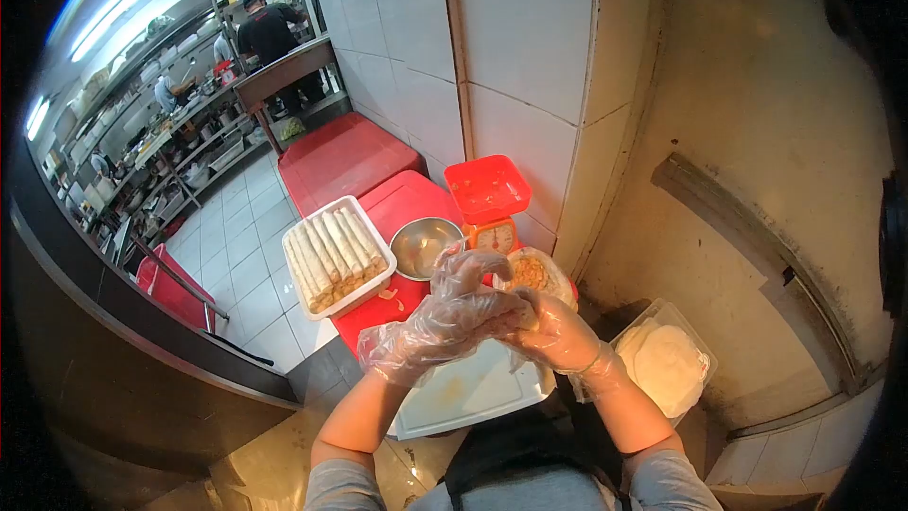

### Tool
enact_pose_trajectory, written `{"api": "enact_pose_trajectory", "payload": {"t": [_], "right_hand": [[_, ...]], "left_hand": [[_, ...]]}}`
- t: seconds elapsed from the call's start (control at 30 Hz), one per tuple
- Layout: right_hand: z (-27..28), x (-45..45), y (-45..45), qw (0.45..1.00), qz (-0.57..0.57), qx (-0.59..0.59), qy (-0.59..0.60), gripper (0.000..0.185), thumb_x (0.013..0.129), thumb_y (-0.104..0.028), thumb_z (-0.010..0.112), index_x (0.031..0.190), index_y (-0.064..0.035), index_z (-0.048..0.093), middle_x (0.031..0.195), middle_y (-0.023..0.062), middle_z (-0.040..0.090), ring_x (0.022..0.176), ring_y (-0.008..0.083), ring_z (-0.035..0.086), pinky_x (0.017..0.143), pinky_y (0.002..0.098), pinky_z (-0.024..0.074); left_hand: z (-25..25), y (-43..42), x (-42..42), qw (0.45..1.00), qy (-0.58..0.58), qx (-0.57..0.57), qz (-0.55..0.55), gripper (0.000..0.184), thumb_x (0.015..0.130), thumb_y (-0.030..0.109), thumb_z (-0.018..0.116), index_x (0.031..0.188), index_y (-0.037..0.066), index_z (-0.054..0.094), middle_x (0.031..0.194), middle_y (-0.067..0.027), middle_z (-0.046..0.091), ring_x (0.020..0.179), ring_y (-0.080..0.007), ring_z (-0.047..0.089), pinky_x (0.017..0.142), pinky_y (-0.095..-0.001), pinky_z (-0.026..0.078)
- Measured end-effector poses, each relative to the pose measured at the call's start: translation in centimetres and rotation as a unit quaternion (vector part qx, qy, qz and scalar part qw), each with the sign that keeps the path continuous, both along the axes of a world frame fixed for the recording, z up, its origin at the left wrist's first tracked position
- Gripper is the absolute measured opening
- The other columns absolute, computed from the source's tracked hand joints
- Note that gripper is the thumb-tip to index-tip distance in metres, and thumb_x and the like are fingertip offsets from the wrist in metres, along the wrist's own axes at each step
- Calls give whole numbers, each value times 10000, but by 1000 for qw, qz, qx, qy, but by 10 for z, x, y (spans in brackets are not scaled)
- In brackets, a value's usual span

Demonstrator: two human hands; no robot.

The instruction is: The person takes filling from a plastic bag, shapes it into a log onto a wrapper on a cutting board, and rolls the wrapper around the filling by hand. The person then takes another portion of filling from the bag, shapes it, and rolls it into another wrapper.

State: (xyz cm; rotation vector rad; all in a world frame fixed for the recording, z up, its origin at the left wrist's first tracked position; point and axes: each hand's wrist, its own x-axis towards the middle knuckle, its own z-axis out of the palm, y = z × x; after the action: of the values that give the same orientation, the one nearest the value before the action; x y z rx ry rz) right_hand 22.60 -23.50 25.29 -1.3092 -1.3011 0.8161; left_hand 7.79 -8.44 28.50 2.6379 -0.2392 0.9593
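Note:
My left hand (445,312) and my right hand (560,331), both in clear plastic gloves, meet above a white cutting board (463,396). The fingers of my left hand are bent toward the right one. My right hand is closed, its fingertips against those of the left; whatever lies between them, if anything, is hidden. Beyond the hands sit a metal bowl (423,244) and a plastic-lined container of orange-brown filling (532,274). To the left, a white tray (291,260) holds rows of long, pale rolls (331,255).
An orange kitchen scale (494,235) with a red pan (487,186) stands by the tiled wall. Round pale wrappers (662,364) fill a clear tub at right. A red lidded chest (345,163) stands farther back. A person in black (268,33) works in the far kitchen.

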Motion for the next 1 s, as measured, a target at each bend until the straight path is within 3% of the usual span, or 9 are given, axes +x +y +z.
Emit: {"api": "enact_pose_trajectory", "payload": {"t": [0.27,0.33,0.43,0.5,0.6,0.63,0.7,0.83,1.0], "right_hand": [[-1,8,13,984,1,18,175,134,899,-86,727,927,-80,596,816,-18,580,740,57,535,668,234,455],[-11,7,25,970,-51,79,223,142,890,-93,740,912,-84,601,814,-22,584,740,53,532,677,233,459],[12,-4,14,994,-77,74,34,141,824,-57,716,930,-75,626,886,2,608,804,112,573,722,275,491],[6,-13,10,991,5,94,-93,151,797,-114,732,922,-74,658,884,33,630,873,171,605,823,318,479],[-8,-31,9,913,294,132,-249,194,765,-192,763,907,-77,698,876,86,659,966,271,644,971,380,448],[-3,-35,5,904,300,162,-259,259,771,-241,781,935,-70,677,889,99,650,928,292,629,952,401,464],[-2,-36,-11,907,280,209,-234,357,779,-314,813,976,-63,654,910,101,646,889,308,620,937,434,479],[10,-6,-27,968,112,157,-160,300,796,-205,822,990,-47,656,1007,97,676,974,290,662,912,433,506],[15,1,0,942,-139,200,-229,463,801,-131,799,1223,-40,631,1108,153,685,952,304,673,846,392,532]], "left_hand": [[-52,13,-22,873,59,-484,-32,532,979,527,554,1175,40,643,1167,-137,615,1105,-322,588,1026,-453,431],[-113,20,-24,637,320,-668,-214,853,968,711,355,1235,-62,596,1120,-174,656,1045,-316,634,978,-446,482],[-168,-45,-21,240,329,-834,-373,960,915,789,356,1420,-20,471,1160,-175,658,1096,-307,636,1010,-475,479],[-155,-64,-6,279,195,-916,-212,818,915,734,484,1331,33,548,1083,-153,674,1052,-313,647,982,-477,500],[-140,-30,16,146,118,-951,-245,576,931,616,596,1139,79,615,930,-93,676,896,-268,674,903,-431,543],[-123,-27,23,336,72,-935,-89,446,922,546,658,981,107,614,802,-33,635,728,-199,650,757,-364,574],[-138,-2,31,323,70,-926,-181,328,927,436,704,949,122,611,750,17,569,642,-118,583,617,-289,526],[-99,2,22,703,180,-688,-28,191,954,269,673,1072,144,592,803,-3,556,714,-109,563,644,-281,479],[-84,-12,17,912,43,-402,-72,167,928,125,689,1060,76,599,837,-12,588,751,-123,522,667,-291,459]]}}
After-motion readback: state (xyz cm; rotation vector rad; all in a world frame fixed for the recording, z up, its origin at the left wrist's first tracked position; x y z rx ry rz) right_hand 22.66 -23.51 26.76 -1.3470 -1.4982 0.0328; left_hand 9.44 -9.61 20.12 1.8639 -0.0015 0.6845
